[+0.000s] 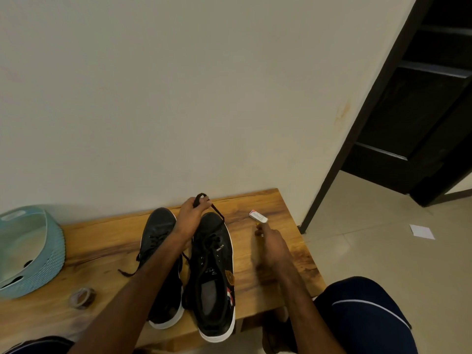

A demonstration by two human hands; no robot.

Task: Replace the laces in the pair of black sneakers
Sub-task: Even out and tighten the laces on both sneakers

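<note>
Two black sneakers with white soles stand side by side on a wooden bench (pixel 107 241), toes toward the wall. My left hand (pixel 190 213) is above the toes and grips a black lace (pixel 204 201) that runs down to the right sneaker (pixel 213 274). The left sneaker (pixel 159 233) lies partly under my left forearm, with a loose black lace end (pixel 127 272) trailing to its left. My right hand (pixel 272 241) hovers over the bench right of the shoes, just below a small white matchbox (pixel 258 216); it is blurred, and something small seems pinched in its fingers.
A light blue woven basket (pixel 55 251) sits at the bench's left end. A small roll of tape (pixel 82 297) lies near the front edge. A beige wall rises behind the bench; a dark doorway (pixel 408 123) and a tiled floor with a scrap of paper (pixel 422 231) are to the right.
</note>
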